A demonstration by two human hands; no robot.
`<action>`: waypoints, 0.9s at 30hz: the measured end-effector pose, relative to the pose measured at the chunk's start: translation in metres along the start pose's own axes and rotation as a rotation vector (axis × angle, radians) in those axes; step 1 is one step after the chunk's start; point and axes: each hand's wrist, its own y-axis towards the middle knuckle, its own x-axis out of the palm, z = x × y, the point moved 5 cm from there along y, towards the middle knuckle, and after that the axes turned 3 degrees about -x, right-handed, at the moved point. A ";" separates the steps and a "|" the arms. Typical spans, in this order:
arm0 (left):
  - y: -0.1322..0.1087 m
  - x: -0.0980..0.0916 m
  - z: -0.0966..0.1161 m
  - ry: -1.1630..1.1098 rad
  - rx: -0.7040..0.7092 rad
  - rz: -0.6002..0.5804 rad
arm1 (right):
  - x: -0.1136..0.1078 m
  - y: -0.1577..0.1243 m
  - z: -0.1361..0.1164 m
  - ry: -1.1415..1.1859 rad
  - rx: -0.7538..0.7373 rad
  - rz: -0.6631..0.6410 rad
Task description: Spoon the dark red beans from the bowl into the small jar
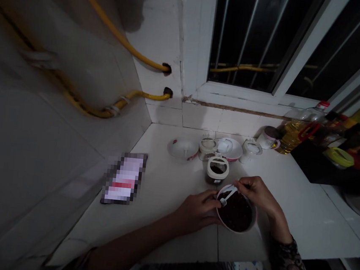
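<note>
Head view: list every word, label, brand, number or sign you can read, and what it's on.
None can be read.
Phone-like screen: pixelated, unreadable.
Dark-filled jar: small pale patch on its front, too small to read.
Yellow pipe: dark marks, too blurred to read.
Oil bottle: no legible wording.
White spoon and bowl: no lettering visible.

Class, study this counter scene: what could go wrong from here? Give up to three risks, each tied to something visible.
1. The left hand holds the bowl at one side, so a slip might spill its dark contents.
2. The white spoon in the right hand sits near the rim; drips could land outside.
3. The jar stands close behind; a stray knock might tip it.
</note>
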 end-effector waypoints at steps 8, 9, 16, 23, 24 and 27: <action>0.000 0.000 0.000 -0.008 0.014 0.001 | -0.015 -0.002 0.005 0.108 0.103 0.077; 0.000 -0.001 0.000 -0.009 0.018 0.004 | -0.017 -0.002 0.006 0.110 0.110 0.081; 0.000 -0.002 0.002 -0.005 0.026 0.004 | -0.019 -0.002 0.007 0.080 0.087 0.103; 0.000 0.000 0.000 -0.002 -0.003 -0.024 | -0.017 -0.002 0.010 0.014 0.074 0.098; 0.000 0.000 0.000 0.000 -0.006 -0.024 | -0.017 -0.002 0.009 0.003 0.071 0.100; -0.001 0.000 -0.001 0.003 -0.002 -0.014 | -0.016 -0.001 0.009 -0.022 0.065 0.105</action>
